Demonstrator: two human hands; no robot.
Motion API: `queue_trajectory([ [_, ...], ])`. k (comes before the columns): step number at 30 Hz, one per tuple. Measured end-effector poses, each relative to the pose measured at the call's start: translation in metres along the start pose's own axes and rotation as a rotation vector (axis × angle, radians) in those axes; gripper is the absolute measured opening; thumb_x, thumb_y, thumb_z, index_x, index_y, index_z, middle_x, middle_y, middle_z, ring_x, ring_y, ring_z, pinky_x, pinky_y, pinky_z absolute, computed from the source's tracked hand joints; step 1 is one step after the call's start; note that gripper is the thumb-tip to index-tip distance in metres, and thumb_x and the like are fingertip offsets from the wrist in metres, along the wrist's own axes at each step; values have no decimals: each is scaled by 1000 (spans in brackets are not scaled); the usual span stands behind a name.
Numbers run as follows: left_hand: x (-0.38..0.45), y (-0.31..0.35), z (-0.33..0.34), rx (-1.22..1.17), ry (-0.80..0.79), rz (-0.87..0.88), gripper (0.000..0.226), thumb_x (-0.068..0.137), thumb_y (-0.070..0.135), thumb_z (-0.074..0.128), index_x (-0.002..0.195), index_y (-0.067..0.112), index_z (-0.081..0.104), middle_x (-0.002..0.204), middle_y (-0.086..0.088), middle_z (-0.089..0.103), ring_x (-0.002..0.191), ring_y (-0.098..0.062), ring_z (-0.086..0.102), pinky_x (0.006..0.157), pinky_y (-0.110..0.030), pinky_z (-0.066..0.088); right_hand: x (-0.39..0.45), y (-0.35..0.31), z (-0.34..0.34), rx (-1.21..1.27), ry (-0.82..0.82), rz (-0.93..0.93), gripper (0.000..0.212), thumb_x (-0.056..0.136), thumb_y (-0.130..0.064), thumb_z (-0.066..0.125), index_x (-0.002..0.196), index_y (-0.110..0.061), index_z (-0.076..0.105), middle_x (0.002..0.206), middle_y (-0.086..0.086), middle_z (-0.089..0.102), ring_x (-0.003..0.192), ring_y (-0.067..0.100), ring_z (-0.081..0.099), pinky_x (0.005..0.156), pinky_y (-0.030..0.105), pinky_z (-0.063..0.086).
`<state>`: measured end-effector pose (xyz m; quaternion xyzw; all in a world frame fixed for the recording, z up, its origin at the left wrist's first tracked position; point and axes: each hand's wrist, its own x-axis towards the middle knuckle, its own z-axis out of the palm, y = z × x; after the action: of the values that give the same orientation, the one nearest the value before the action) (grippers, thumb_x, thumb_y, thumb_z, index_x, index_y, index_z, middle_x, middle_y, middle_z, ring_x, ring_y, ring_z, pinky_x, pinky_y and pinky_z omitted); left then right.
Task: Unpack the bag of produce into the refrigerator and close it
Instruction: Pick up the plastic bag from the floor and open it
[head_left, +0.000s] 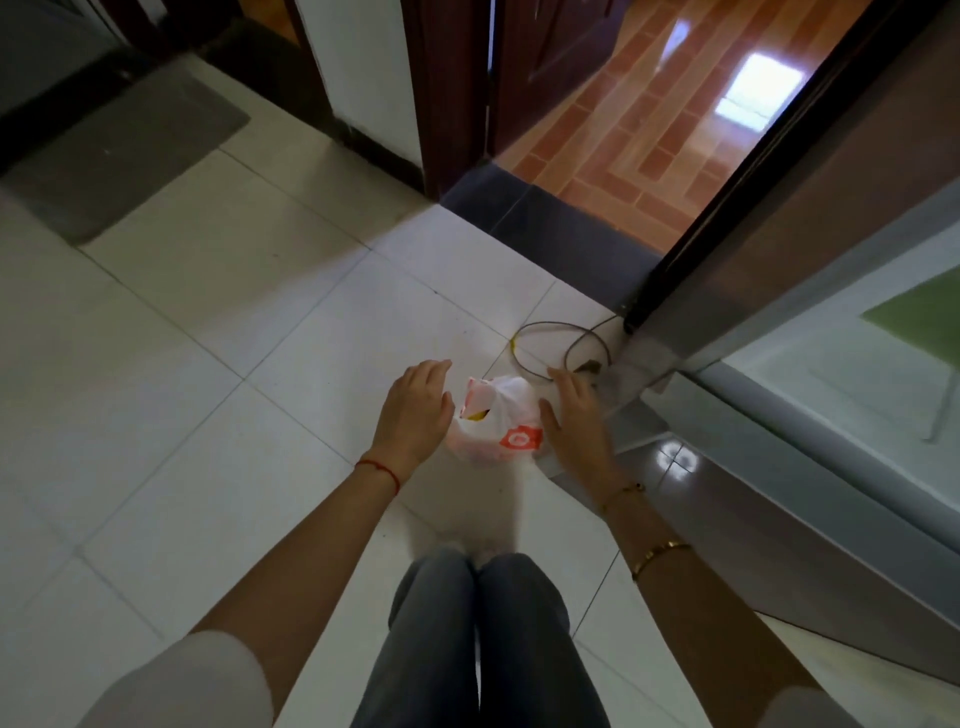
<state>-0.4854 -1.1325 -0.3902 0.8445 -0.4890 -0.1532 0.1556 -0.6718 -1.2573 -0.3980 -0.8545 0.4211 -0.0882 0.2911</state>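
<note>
A white plastic bag (501, 431) with orange print sits on the tiled floor in front of my knees, its top bunched, something yellow showing through a gap. My left hand (415, 405) hovers at the bag's left side, fingers relaxed and slightly spread. My right hand (574, 415) lies against the bag's right side, fingers straight. Neither hand grips it. The refrigerator (810, 312) stands at the right, its grey door shut, its reflective front running down the right edge.
A looped cable (550, 338) lies on the floor just beyond the bag by the refrigerator's corner. A dark threshold (545, 223) leads to a brick-patterned floor beyond. A grey mat (130, 150) lies far left. My knees (478, 623) are below the bag.
</note>
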Motion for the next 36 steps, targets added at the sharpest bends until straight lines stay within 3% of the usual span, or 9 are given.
queue_trajectory([
  [4,40,-27,77,-41,-38,-62,41,98,20,49,136,5,51,133,-13,58,118,-27,54,99,-36,45,32,43,63,26,18,3,37,97,-16,51,132,-8,48,133,13,51,120,28,52,99,39,49],
  [15,128,-79,276,-221,-195,-290,35,99,25,45,117,0,62,111,-17,64,103,-32,58,89,-40,49,110,157,224,44,20,70,37,98,-17,48,135,-10,45,136,12,49,122,26,49,102,40,48],
  [19,157,-88,329,-509,-266,-403,26,97,24,49,96,5,66,106,-9,61,96,-25,59,75,-22,45,128,186,265,37,32,87,39,97,-16,49,136,-10,46,135,12,50,122,24,48,99,27,40],
  [21,167,-89,346,-680,-266,-485,23,96,26,54,84,8,62,106,-5,58,97,-19,56,79,-19,44,132,196,280,42,39,97,39,97,-15,50,135,-9,47,134,12,50,121,25,49,95,24,36],
  [24,174,-88,356,-899,-225,-608,22,96,25,54,90,8,67,101,-7,67,96,-22,59,90,-35,50,132,203,289,53,43,92,36,97,-17,51,133,-9,48,131,12,52,118,24,50,94,25,40],
  [28,166,-79,335,-984,-218,-626,28,102,21,44,113,7,65,84,-2,73,89,-20,65,92,-38,53,129,198,280,61,38,115,35,97,-17,52,132,-11,48,131,10,52,118,22,50,98,34,48],
  [31,157,-69,307,-933,-176,-589,27,105,19,37,114,9,61,83,1,66,82,-9,62,80,-25,50,123,184,263,82,17,143,37,98,-19,51,133,-11,47,130,10,51,117,21,50,98,35,49],
  [33,151,-63,284,-881,-135,-568,24,105,18,37,109,6,58,76,7,60,75,-1,55,80,-25,47,119,172,248,95,21,144,32,98,-19,48,130,-11,49,125,10,54,112,20,52,94,37,52],
  [36,140,-54,245,-854,-121,-519,23,105,20,37,104,7,56,72,4,62,71,-6,58,72,-22,46,110,149,223,92,13,125,30,99,-17,44,127,-9,50,124,12,55,109,23,56,89,41,56],
])
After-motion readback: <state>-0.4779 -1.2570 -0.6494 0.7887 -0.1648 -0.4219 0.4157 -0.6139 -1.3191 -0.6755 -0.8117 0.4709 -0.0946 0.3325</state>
